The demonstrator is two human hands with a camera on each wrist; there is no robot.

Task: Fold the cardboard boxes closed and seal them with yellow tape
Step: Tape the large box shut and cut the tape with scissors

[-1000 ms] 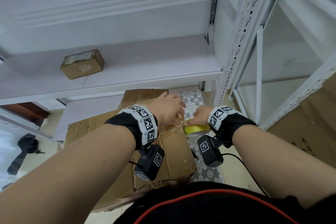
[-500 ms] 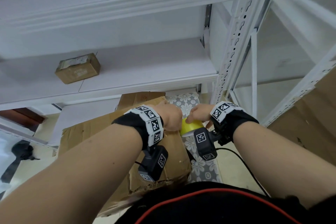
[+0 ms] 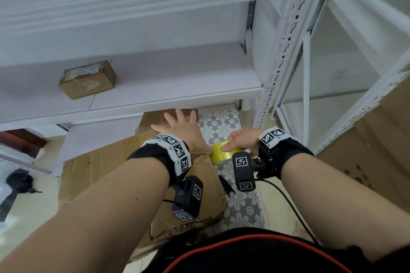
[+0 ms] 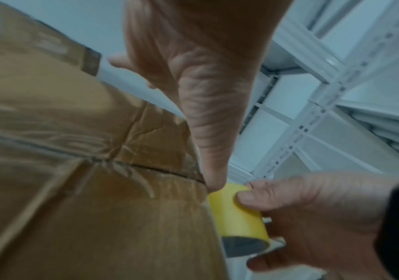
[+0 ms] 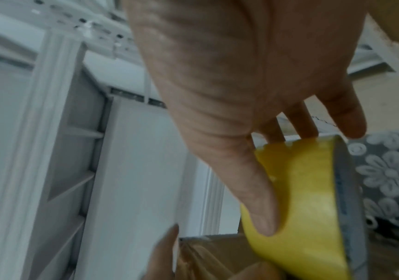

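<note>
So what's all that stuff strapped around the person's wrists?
Each bare forearm wears a black fabric wrist wrap topped by a white band of square black-and-white code markers. Under each wrist hangs a small black camera block carrying the same markers. A thin black cable trails from the right one. The hands are bare, with no gloves.

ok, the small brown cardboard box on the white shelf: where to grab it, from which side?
Small brown cardboard box: come from above, from the open front of the white shelf, fingers and thumb across its narrower width. It lies flat with both long sides clear.
</note>
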